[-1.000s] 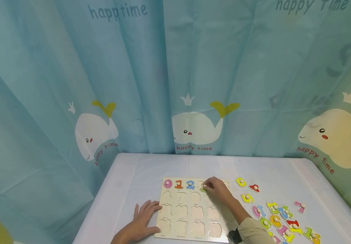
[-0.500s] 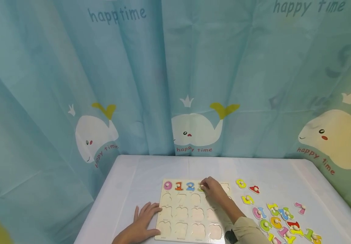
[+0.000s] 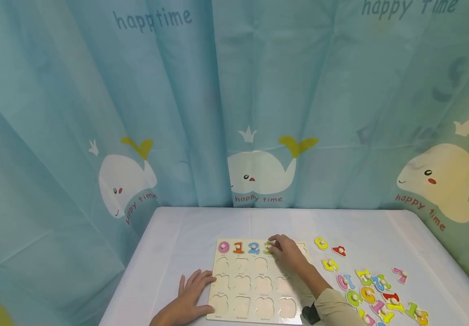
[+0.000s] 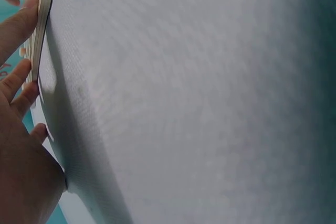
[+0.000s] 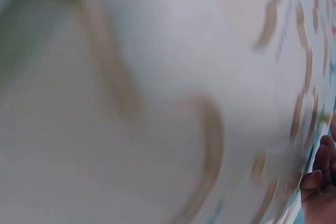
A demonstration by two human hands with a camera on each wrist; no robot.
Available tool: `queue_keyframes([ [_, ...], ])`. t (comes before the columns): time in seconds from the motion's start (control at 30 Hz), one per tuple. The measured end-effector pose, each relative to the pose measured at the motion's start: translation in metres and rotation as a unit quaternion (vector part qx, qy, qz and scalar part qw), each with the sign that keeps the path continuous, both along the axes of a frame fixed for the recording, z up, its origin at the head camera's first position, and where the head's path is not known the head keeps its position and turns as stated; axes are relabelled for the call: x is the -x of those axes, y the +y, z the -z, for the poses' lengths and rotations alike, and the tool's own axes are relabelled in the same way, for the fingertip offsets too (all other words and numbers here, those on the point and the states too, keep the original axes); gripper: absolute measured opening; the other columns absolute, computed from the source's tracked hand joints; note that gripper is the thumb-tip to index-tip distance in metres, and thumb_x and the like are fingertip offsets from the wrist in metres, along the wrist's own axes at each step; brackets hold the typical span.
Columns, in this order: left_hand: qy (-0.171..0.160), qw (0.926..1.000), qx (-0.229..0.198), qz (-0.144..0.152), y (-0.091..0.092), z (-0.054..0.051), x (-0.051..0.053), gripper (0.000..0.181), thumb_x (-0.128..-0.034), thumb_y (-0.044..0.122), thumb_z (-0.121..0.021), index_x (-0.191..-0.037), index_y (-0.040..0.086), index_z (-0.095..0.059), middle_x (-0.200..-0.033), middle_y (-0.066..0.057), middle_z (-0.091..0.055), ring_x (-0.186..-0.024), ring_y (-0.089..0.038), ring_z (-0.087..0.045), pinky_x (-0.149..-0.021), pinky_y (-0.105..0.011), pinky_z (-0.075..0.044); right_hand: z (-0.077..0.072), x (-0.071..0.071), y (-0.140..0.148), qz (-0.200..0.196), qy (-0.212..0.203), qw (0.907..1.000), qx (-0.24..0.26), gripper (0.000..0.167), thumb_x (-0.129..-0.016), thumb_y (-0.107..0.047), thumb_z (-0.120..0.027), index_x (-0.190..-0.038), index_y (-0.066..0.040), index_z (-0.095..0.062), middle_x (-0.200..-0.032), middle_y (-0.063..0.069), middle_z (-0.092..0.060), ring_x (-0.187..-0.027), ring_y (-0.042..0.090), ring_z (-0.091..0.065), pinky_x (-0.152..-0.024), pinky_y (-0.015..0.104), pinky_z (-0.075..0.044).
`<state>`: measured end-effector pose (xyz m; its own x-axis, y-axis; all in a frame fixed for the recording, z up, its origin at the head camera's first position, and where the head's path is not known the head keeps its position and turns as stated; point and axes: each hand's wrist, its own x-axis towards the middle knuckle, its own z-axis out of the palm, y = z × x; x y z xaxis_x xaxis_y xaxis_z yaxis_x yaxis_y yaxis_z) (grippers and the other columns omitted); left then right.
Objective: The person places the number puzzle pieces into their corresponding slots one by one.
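Note:
A wooden number puzzle board lies on the white table. Pink 0, orange 1 and blue 2 pieces sit in its back row. Beside them a green 3 piece lies at the fourth recess, partly covered by my right hand. That hand's index finger and thumb are parted around the piece's knob; in the right wrist view its fingers show only at the edge. My left hand rests spread along the board's left edge, its thumb and fingertips touching the rim in the left wrist view.
Loose knobbed number pieces lie right of the board, among them a yellow 0-shaped piece, a red 4, a yellow 5 and a pink 7. A blue whale-print curtain hangs behind the table.
The 3 piece has shifted left onto its recess beside the 2. My right hand moved left with it, then its pinched fingers parted. The left hand has stayed on the board's edge.

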<state>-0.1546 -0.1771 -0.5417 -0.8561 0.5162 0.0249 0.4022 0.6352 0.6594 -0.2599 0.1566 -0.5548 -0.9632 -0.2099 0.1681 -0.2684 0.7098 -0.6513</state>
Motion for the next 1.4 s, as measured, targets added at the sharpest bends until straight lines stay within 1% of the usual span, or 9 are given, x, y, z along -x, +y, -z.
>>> queue_keyframes([
  [0.13, 0.002, 1.0000, -0.003, 0.000, 0.000, 0.000, -0.001, 0.067, -0.0786, 0.043, -0.070, -0.128, 0.004, -0.048, -0.136, -0.018, -0.041, -0.130, -0.051, -0.021, -0.091, -0.076, 0.006, -0.008, 0.000, 0.024, 0.033, 0.005, 0.9994, 0.008, 0.019, -0.087, -0.008, -0.066, -0.105, -0.004, -0.065, -0.078, -0.003, -0.052, -0.069, 0.011, -0.047, -0.062, 0.030, -0.044],
  [0.37, 0.002, 1.0000, -0.006, 0.004, 0.000, 0.002, -0.001, 0.066, -0.0792, 0.043, -0.069, -0.128, 0.004, -0.048, -0.136, -0.018, -0.041, -0.130, -0.052, -0.020, -0.090, -0.077, 0.006, -0.012, -0.012, 0.095, 0.104, 0.063, 0.9914, -0.048, 0.016, -0.087, -0.004, -0.065, -0.102, 0.001, -0.065, -0.087, 0.009, -0.056, -0.076, 0.023, -0.056, -0.066, 0.039, -0.049],
  [0.5, 0.002, 1.0000, 0.000, 0.005, -0.001, 0.004, 0.000, 0.067, -0.0794, 0.045, -0.068, -0.129, 0.004, -0.048, -0.137, -0.018, -0.040, -0.130, -0.052, -0.020, -0.090, -0.077, 0.005, -0.008, -0.027, 0.132, 0.168, 0.033, 0.9820, -0.080, 0.021, -0.089, -0.011, -0.064, -0.104, 0.004, -0.063, -0.093, 0.015, -0.055, -0.083, 0.031, -0.056, -0.069, 0.046, -0.049],
  [0.57, 0.004, 1.0000, -0.001, 0.004, -0.002, 0.004, 0.000, 0.067, -0.0792, 0.044, -0.069, -0.129, 0.005, -0.048, -0.137, -0.018, -0.040, -0.130, -0.052, -0.020, -0.090, -0.076, 0.006, -0.006, -0.034, 0.144, 0.191, 0.004, 0.9792, -0.068, 0.024, -0.090, -0.013, -0.063, -0.104, 0.006, -0.062, -0.094, 0.017, -0.054, -0.083, 0.031, -0.055, -0.071, 0.048, -0.048],
  [0.67, 0.011, 0.9999, -0.004, 0.004, -0.003, 0.005, -0.001, 0.066, -0.0791, 0.043, -0.069, -0.128, 0.005, -0.048, -0.137, -0.019, -0.040, -0.129, -0.052, -0.021, -0.090, -0.076, 0.006, -0.004, -0.038, 0.157, 0.192, -0.035, 0.9799, -0.043, 0.027, -0.091, -0.016, -0.062, -0.106, 0.007, -0.060, -0.095, 0.018, -0.055, -0.085, 0.031, -0.053, -0.076, 0.050, -0.047],
  [0.9, 0.004, 0.9999, -0.010, 0.007, -0.004, 0.003, 0.000, 0.066, -0.0799, 0.043, -0.069, -0.129, 0.004, -0.048, -0.137, -0.019, -0.039, -0.130, -0.052, -0.020, -0.090, -0.076, 0.007, -0.004, -0.039, 0.166, 0.145, -0.067, 0.9862, -0.044, 0.025, -0.089, -0.007, -0.064, -0.111, 0.005, -0.063, -0.101, 0.019, -0.056, -0.089, 0.031, -0.055, -0.081, 0.051, -0.048],
  [1.03, 0.009, 0.9999, -0.011, 0.005, -0.004, 0.004, 0.000, 0.065, -0.0798, 0.042, -0.069, -0.128, 0.004, -0.048, -0.136, -0.019, -0.040, -0.129, -0.052, -0.021, -0.090, -0.076, 0.007, -0.002, -0.038, 0.165, 0.150, -0.056, 0.9856, -0.052, 0.023, -0.089, -0.004, -0.063, -0.110, 0.006, -0.063, -0.099, 0.019, -0.056, -0.086, 0.029, -0.053, -0.079, 0.049, -0.049],
  [1.2, 0.027, 0.9993, -0.021, 0.014, -0.002, 0.007, -0.001, 0.064, -0.0799, 0.041, -0.069, -0.127, 0.003, -0.048, -0.135, -0.019, -0.041, -0.128, -0.053, -0.022, -0.089, -0.076, 0.006, 0.000, -0.040, 0.159, 0.170, -0.017, 0.9849, -0.025, 0.025, -0.087, -0.010, -0.067, -0.102, 0.009, -0.062, -0.092, 0.014, -0.057, -0.082, 0.027, -0.054, -0.072, 0.043, -0.049],
  [1.4, 0.007, 0.9999, -0.012, 0.008, -0.002, 0.005, 0.000, 0.065, -0.0794, 0.042, -0.069, -0.128, 0.004, -0.048, -0.137, -0.019, -0.039, -0.129, -0.052, -0.020, -0.090, -0.075, 0.008, -0.005, -0.033, 0.140, 0.173, -0.019, 0.9847, 0.007, 0.028, -0.086, -0.018, -0.069, -0.098, 0.006, -0.063, -0.088, 0.009, -0.061, -0.079, 0.022, -0.055, -0.064, 0.031, -0.047],
])
